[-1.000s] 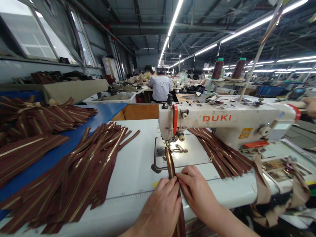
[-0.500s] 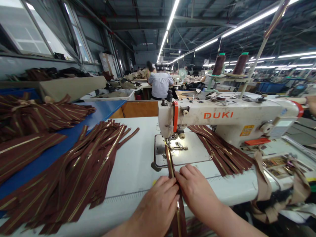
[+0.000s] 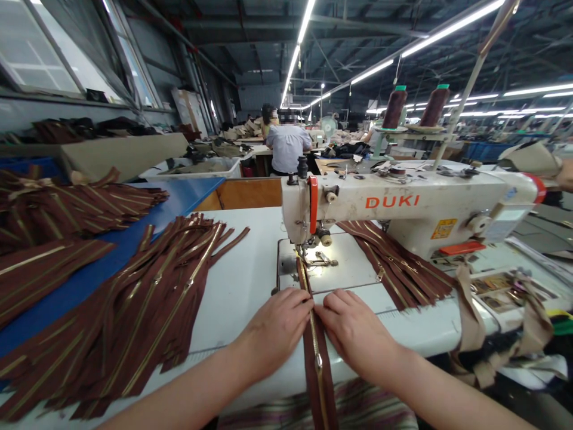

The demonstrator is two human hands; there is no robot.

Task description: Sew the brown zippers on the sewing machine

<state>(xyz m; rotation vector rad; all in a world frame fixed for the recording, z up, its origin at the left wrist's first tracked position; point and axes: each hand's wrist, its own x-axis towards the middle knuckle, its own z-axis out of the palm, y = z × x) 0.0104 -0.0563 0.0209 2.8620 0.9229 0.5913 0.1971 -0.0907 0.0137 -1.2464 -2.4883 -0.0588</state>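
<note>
A brown zipper strip (image 3: 317, 352) with gold teeth and a metal slider runs from under the needle area of the white sewing machine (image 3: 349, 203) down over the table's front edge. My left hand (image 3: 284, 319) pinches the strip's left edge just in front of the metal plate. On the opposite edge, my right hand (image 3: 353, 322) has its fingers pressed together on the strip. The slider lies below both hands. The machine's lamp lights the plate at the needle.
Brown zippers are heaped on the table at left (image 3: 147, 310) and on a blue surface (image 3: 188, 194). Another zipper bundle (image 3: 403, 269) lies under the machine arm. Right of it are a parts tray (image 3: 505, 292) and beige straps (image 3: 468, 316). A person (image 3: 289, 149) sits ahead; another's hand (image 3: 564, 174) shows at right.
Both hands have shifted up the strip toward the machine, my left more clearly, and the slider is now uncovered below them. At far right, the other person's hand now holds up beige fabric.
</note>
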